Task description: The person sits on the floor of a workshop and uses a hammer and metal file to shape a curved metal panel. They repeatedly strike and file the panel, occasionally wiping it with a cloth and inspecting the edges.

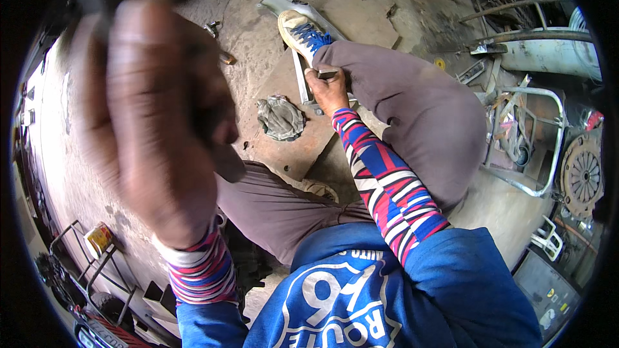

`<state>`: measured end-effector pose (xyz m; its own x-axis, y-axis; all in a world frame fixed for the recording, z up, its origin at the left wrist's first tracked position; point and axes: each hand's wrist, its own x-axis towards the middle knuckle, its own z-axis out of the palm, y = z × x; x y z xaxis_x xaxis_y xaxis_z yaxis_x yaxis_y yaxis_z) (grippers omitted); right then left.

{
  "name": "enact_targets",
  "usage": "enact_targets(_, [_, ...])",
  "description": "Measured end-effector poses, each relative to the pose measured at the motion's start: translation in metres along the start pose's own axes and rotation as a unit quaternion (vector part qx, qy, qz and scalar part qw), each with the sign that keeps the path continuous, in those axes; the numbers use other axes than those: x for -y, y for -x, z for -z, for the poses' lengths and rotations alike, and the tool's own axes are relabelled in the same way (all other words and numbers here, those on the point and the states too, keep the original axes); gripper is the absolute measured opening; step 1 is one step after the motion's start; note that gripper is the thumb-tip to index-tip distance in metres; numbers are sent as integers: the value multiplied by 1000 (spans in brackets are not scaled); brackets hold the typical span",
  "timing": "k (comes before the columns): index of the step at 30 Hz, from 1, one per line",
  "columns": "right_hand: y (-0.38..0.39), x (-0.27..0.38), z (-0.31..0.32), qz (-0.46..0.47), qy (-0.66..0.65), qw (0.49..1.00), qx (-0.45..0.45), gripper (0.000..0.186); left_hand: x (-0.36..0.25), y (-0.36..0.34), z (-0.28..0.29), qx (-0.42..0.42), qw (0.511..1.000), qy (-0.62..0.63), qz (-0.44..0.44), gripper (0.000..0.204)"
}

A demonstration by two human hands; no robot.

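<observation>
My left hand [158, 109] is raised very near the camera, large and blurred. Its fingers curl round a dark object [231, 166], whose end juts out below the hand; its kind is not clear. Farther down, my right hand [331, 95] pinches a short, dull metal piece [327, 72] beside my lower leg. What lies under that piece is hidden by the hand. A grey metal frame [300, 77] of bars is on the floor close by, with my white shoe [296, 29] with blue laces over it.
Left of the frame lies a crumpled grey cloth-like bundle [281, 118] on a flat brownish plate [293, 154]. Small tools [227, 58] lie farther off. To the right are a tubular metal rack [554, 148], a round clutch-like disc [582, 167] and a grey cylinder [548, 58].
</observation>
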<state>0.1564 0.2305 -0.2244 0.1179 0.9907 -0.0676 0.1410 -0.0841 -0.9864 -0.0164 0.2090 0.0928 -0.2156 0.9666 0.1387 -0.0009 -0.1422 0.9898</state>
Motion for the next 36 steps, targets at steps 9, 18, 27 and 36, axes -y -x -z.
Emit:
enact_targets(9, [4,6,-6,88,123,989,-4,33,133,50,6,252,882,-396,47,17])
enact_targets(18, [8,11,-7,43,33,998,17,31,117,43,50,129,929,-263,228,25])
enact_targets(27, [22,13,-12,-7,15,1000,-5,33,109,58,49,182,932,-282,141,19])
enact_targets(36, [32,21,-11,22,123,990,61,36,120,93,45,264,904,-311,129,21])
